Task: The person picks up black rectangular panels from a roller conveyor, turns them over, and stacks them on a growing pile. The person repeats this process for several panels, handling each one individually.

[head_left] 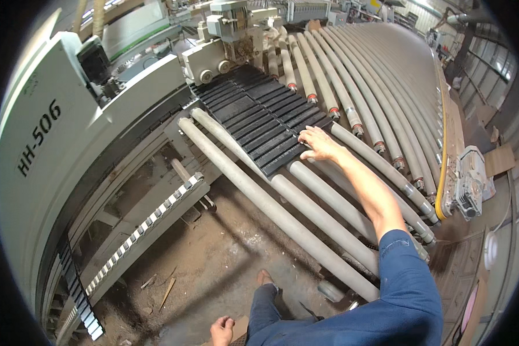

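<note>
The spread right hand (pixel 322 145) touches black slats (pixel 258 122) on rollers (pixel 323 221), left hand (pixel 221 331) half-curled, hold unclear.

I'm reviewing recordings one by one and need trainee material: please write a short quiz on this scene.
1. Which hand is at the black ribbed bars?
2. True or false: the bare left hand grips a long grey cylindrical roller.
3. The curved yellow strip lies toward which side of the picture: (a) left or (b) right?

Key: 1. The right hand. 2. False: the left hand is low in the picture, apart from the rollers. 3. (b).
</note>
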Demonstrator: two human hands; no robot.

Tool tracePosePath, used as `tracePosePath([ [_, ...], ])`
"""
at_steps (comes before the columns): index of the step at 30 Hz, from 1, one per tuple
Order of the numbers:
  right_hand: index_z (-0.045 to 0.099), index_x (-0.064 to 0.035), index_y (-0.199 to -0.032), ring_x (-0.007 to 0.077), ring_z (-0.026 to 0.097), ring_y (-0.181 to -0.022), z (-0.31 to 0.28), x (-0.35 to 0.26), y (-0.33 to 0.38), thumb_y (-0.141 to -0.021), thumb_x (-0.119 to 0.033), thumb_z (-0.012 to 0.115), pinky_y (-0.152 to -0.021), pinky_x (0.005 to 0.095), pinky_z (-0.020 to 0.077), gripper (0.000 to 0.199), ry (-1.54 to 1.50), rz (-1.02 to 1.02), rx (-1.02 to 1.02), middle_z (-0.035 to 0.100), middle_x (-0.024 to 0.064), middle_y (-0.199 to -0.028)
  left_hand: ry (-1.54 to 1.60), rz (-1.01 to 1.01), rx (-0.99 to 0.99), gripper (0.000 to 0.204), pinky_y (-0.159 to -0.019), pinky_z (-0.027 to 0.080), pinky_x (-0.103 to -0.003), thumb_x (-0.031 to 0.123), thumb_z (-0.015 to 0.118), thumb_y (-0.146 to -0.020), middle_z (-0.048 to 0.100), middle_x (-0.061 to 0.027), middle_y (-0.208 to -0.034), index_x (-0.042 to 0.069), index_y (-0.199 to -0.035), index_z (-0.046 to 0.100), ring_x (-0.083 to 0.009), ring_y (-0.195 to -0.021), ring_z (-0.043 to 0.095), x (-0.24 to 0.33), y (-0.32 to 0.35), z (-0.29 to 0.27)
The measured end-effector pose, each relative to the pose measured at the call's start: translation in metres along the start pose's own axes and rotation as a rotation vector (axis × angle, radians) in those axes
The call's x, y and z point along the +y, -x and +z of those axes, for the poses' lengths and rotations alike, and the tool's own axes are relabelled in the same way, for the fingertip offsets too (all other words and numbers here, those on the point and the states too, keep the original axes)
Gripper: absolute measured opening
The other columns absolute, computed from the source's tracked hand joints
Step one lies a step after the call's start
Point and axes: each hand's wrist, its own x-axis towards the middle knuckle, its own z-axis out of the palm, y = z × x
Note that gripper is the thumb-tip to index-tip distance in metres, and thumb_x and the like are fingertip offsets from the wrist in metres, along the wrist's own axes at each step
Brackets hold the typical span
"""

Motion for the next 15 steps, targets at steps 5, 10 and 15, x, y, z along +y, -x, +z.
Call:
tracePosePath([
  [5,0.061,-0.0102,-0.102,0.0322,0.050,-0.117,0.011,0.017,0.000,-0.072,-0.034,0.079,-0.101,0.0447,0.0412,0.042,-0.163,-0.037,0.045,0.057,0.0100,-0.113,-0.199,-0.007,-0.042,0.030,-0.076,0.054,-0.033,0.021,0.064,-0.086,0.073,-0.0164,-0.086,-0.003,-0.103,0.070,-0.0211,-0.081,0.070,0.058,-0.079,-0.030],
  [10,0.064,-0.0122,-0.096,0.0325,0.053,-0.107,0.014,-0.011,0.027,-0.071,-0.029,0.079,-0.090,0.0437,0.0470,0.034,-0.269,-0.057,0.152,0.056,0.0098,-0.106,-0.311,0.169,-0.111,0.037,-0.084,0.053,-0.034,0.026,0.065,-0.087,0.072,-0.0190,-0.097,-0.003,-0.110,0.069,-0.0255,-0.092,0.070,0.178,-0.140,-0.002],
  [15,0.063,-0.0122,-0.093,0.0335,0.053,-0.100,0.003,-0.099,0.104,-0.071,-0.031,0.077,-0.086,0.0467,0.0448,0.032,-0.201,-0.027,0.276,0.056,0.0112,-0.101,0.088,0.438,-0.150,0.050,-0.075,0.049,-0.028,0.027,0.064,-0.094,0.065,-0.0080,-0.106,-0.006,-0.130,0.055,-0.0111,-0.083,0.058,0.236,-0.195,0.083],
])
